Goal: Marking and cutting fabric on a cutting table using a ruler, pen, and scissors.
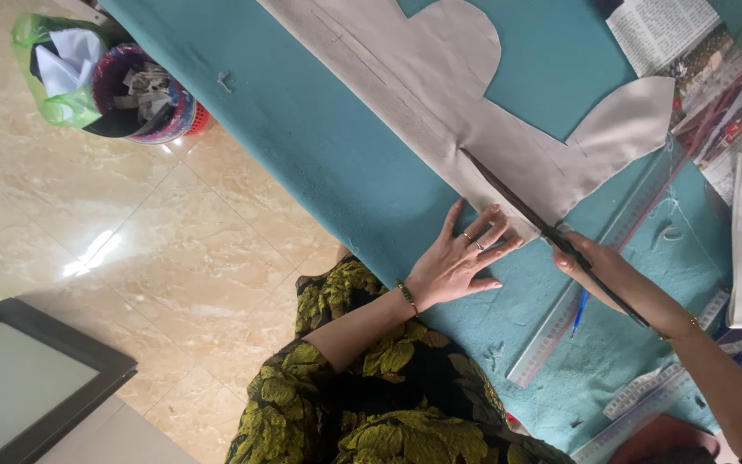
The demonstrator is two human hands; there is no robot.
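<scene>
Keep your left hand point(457, 262) spread flat, gripping nothing, pinning the cloth point(440, 94) beside the cut, while your right hand's point(590, 258) fingers stay closed around the scissors point(543, 225), blades following the edge.

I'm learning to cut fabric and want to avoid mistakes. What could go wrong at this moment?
1. The left hand lies flat on the grey fabric close to the scissors held by the right hand; its fingertips could get nicked.
2. Fabric past the pressing hand lies loose, so it may shift and skew the cut.
3. The clear ruler and blue pen by the right wrist could be knocked.
</scene>
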